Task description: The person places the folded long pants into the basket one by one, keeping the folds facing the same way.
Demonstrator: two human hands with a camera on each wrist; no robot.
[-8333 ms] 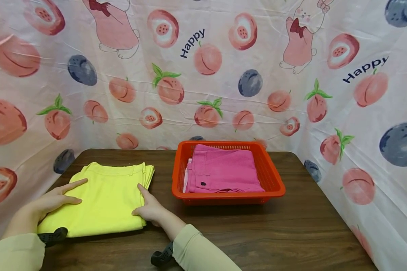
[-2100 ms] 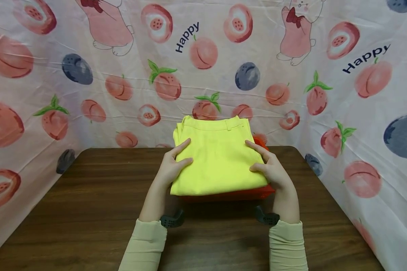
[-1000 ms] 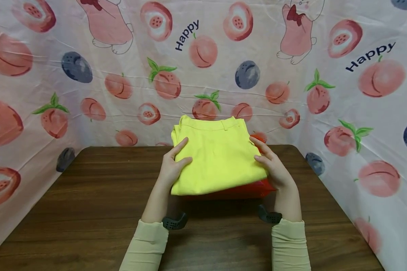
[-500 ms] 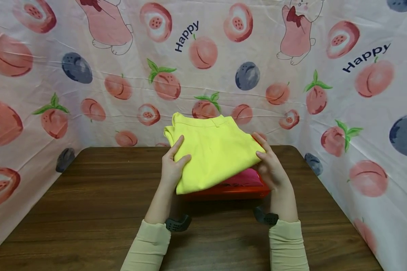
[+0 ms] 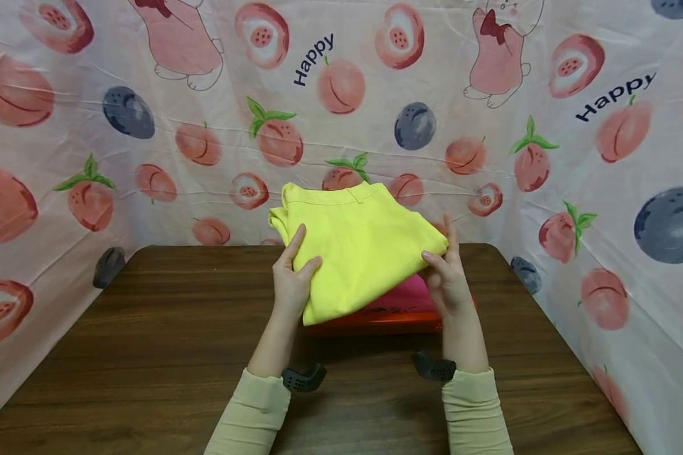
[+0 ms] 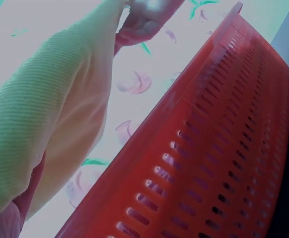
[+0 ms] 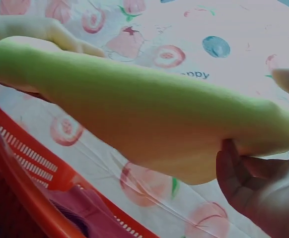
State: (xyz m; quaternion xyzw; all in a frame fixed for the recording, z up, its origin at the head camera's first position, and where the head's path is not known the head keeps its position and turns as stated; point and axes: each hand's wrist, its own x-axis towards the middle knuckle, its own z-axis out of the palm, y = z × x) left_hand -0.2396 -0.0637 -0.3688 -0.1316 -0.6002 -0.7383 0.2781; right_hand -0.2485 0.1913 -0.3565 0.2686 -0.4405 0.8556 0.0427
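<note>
Folded yellow pants (image 5: 353, 246) hang tilted in the air over the red basket (image 5: 387, 325), their waistband toward the back wall. My left hand (image 5: 291, 281) grips their left edge, thumb on top and the other fingers mostly hidden beneath. At the right corner my right hand (image 5: 448, 281) pinches the fabric between the thumb above and fingers below, as the right wrist view shows. Between pants and basket rim there is a gap in the left wrist view. Folded pink pants (image 5: 404, 296) lie in the basket, largely covered from above by the yellow ones.
The basket's slotted wall (image 6: 199, 129) stands close to my left wrist camera. Everything rests on a dark wooden table (image 5: 148, 354). A fruit-print cloth (image 5: 216, 126) hangs along the back and sides.
The yellow pants went from the table's left side to over the basket. In the last second their right side rose, my right hand shifted its hold, and more pink cloth shows beneath.
</note>
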